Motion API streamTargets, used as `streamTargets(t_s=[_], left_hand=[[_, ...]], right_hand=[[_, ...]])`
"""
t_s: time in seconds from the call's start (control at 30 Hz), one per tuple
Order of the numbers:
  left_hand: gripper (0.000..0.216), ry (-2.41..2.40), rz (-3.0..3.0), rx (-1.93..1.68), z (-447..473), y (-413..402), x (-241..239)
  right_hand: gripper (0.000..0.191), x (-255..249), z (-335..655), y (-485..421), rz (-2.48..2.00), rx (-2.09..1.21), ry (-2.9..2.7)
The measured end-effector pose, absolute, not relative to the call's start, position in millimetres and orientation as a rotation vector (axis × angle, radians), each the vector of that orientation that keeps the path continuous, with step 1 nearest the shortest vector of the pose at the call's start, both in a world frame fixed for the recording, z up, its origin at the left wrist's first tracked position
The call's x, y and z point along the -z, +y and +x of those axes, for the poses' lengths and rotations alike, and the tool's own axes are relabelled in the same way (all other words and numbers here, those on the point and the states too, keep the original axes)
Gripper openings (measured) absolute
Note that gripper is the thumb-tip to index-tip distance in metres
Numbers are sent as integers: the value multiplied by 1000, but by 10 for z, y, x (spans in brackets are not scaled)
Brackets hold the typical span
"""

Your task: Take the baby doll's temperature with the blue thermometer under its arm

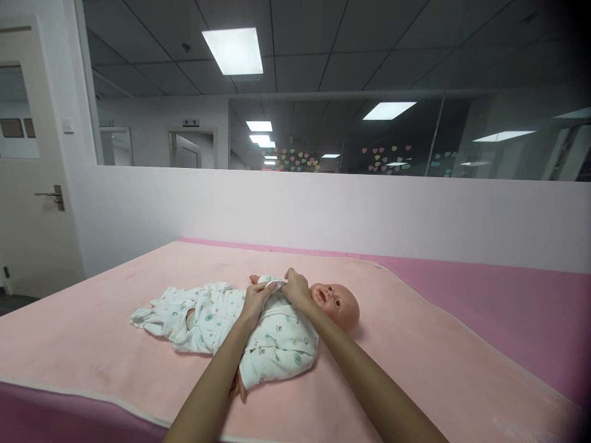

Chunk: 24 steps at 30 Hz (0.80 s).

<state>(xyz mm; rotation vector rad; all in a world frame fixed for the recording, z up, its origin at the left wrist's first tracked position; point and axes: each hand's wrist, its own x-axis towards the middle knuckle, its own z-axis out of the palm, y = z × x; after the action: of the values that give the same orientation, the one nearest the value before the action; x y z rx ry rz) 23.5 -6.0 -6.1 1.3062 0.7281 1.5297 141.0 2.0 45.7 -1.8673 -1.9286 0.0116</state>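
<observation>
A baby doll (345,306) lies on its back on a pink padded surface, its head to the right and legs to the left. It wears a white baby romper (281,344) printed with small green and grey figures. My left hand (256,300) pinches the romper's cloth at the chest. Just right of it, near the doll's neck, my right hand (296,288) is closed with bent fingers on the same cloth edge. What lies under the right fingertips is hidden. One doll hand (239,387) sticks out of the near sleeve, beside my left forearm.
The pink mat (415,375) spreads around the doll, over a darker pink base (517,307). Behind stands a low white wall (323,209) with glass above. A door (34,184) is at the far left.
</observation>
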Motion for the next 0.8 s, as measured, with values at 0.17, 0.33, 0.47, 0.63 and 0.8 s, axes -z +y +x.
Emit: streamTargets(t_s=[0.17, 0.33, 0.47, 0.63, 0.8], left_hand=[[32, 715, 1283, -1552, 240, -60, 46], [35, 732, 1337, -1540, 250, -90, 35], [33, 738, 1378, -1533, 255, -90, 41], [31, 777, 1343, -1580, 248, -93, 31], [29, 753, 1294, -1607, 245, -94, 18]], right_hand=[[19, -511, 1329, 60, -1948, -67, -1965], [30, -488, 1315, 24, -2045, -108, -1980], [30, -505, 1315, -1, -2085, -124, -1993], [31, -644, 1277, 29, -2072, -140, -2040], [30, -709, 1358, -106, -2016, -113, -2079]])
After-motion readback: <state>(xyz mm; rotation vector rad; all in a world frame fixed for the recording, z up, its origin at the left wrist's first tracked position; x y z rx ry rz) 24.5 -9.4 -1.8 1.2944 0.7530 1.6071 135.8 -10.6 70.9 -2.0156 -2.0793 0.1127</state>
